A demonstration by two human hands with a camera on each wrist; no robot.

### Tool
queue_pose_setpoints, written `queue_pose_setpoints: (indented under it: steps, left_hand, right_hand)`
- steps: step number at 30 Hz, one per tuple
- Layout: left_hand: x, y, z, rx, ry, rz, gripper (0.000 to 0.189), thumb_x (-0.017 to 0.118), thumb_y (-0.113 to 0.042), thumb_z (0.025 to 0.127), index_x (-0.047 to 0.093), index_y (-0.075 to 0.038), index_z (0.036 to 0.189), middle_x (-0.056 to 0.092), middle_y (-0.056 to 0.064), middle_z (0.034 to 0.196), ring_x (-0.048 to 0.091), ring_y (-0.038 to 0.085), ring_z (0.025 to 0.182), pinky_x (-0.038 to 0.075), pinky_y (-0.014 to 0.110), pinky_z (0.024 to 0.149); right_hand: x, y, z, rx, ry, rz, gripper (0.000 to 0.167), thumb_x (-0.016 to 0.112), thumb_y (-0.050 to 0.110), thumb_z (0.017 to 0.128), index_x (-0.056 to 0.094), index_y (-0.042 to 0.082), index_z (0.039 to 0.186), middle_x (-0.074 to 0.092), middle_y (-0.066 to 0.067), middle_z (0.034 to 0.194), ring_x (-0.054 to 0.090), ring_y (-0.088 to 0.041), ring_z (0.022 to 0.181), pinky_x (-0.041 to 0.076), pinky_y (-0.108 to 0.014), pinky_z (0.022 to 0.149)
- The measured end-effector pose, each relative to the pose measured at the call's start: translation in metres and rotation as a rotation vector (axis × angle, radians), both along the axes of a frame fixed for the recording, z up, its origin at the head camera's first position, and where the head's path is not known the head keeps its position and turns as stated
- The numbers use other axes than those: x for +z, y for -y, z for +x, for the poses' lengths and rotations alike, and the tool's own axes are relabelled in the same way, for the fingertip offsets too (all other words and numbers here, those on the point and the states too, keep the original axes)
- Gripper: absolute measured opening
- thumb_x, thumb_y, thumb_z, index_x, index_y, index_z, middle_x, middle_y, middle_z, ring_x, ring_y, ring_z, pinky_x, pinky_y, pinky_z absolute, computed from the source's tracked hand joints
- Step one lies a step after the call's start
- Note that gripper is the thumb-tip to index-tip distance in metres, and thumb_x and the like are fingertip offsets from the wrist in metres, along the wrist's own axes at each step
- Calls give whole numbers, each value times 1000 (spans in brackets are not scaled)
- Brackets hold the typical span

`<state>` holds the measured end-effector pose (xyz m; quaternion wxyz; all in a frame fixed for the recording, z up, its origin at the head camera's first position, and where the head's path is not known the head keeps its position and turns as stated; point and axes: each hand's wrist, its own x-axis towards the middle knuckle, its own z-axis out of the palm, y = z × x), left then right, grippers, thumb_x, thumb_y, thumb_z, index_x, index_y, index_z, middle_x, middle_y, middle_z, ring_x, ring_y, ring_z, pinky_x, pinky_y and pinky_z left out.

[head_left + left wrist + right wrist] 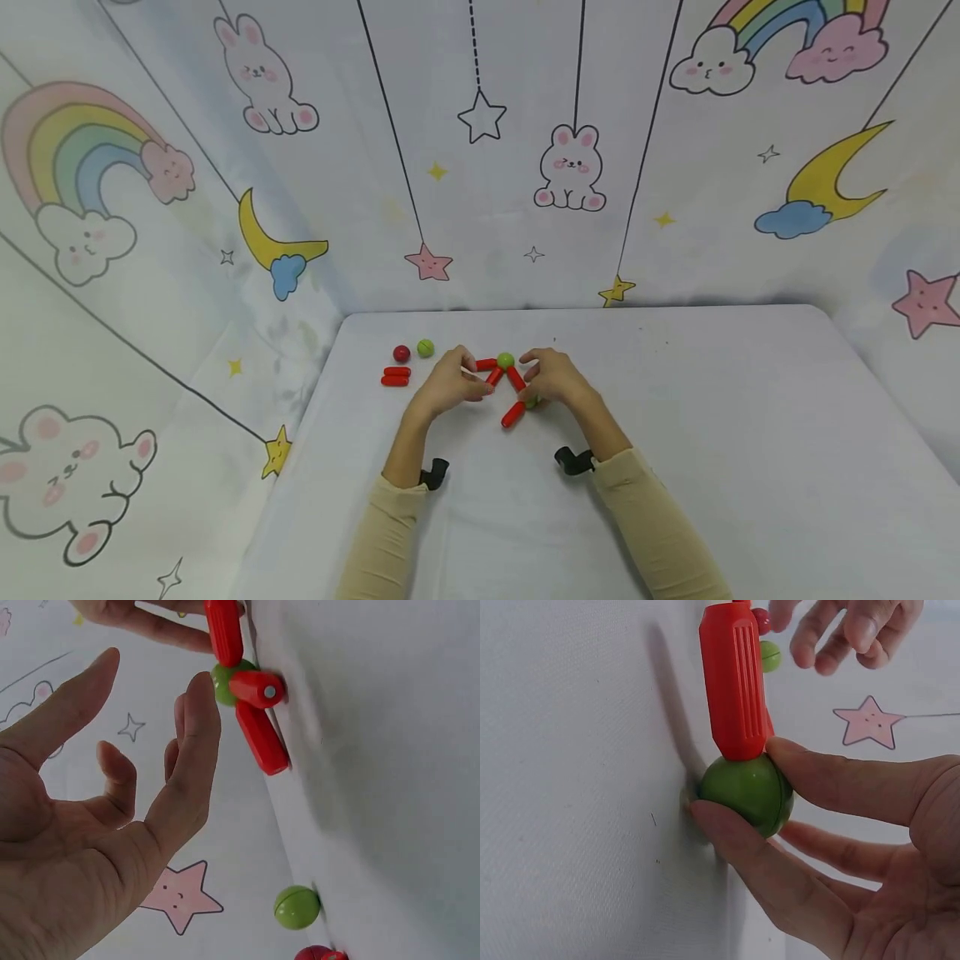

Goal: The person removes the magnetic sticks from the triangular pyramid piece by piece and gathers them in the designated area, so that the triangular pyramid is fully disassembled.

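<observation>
A green ball [506,360] joins several red rods on the white table: one rod [486,364] points left, and another [517,378] runs toward the right hand. My right hand [557,377] pinches a second green ball [742,791] between thumb and fingers. A red rod [513,414] extends from that ball toward the front. My left hand [450,382] hovers beside the left-hand rods; its wrist view shows the fingers [191,750] loosely bent, apart from the thumb, with nothing between them. Red rods [259,742] and a green ball [223,684] appear beyond those fingertips.
To the left of the left hand lie a loose red ball [401,354], a loose green ball [426,348] and two red rods [396,372] side by side. A patterned cloth wall [510,233] stands behind the table's back edge.
</observation>
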<state>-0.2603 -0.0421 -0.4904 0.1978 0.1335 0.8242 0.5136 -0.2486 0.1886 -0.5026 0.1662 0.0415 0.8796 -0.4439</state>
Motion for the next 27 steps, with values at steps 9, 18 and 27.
queue_pose_setpoints:
  steps: [9, 18, 27]
  left_hand:
    - [-11, -15, 3, -138, 56, 12, 49, 86, -4, 85, 49, 7, 114, 66, 18, 102, 71, 20, 82, 60, 31, 76]
    - [-21, -20, 2, -157, 115, 69, 47, 84, 2, 84, 51, 7, 118, 69, 23, 106, 73, 21, 90, 62, 34, 81]
    - [-25, -27, 3, -181, 124, 91, 48, 85, 3, 82, 52, 6, 116, 67, 19, 106, 74, 21, 89, 61, 33, 78]
  right_hand:
    - [0, 0, 0, 11, -12, -13, 66, 87, 0, 79, 61, 3, 139, 72, -15, 111, 70, -25, 86, 64, -38, 69]
    - [0, -2, 1, 11, -7, -22, 65, 87, 0, 79, 61, 2, 139, 73, -16, 113, 72, -24, 87, 64, -38, 69]
    - [-2, -5, 0, -3, 20, -71, 66, 86, -2, 79, 60, 1, 140, 71, -17, 115, 72, -26, 88, 64, -39, 69]
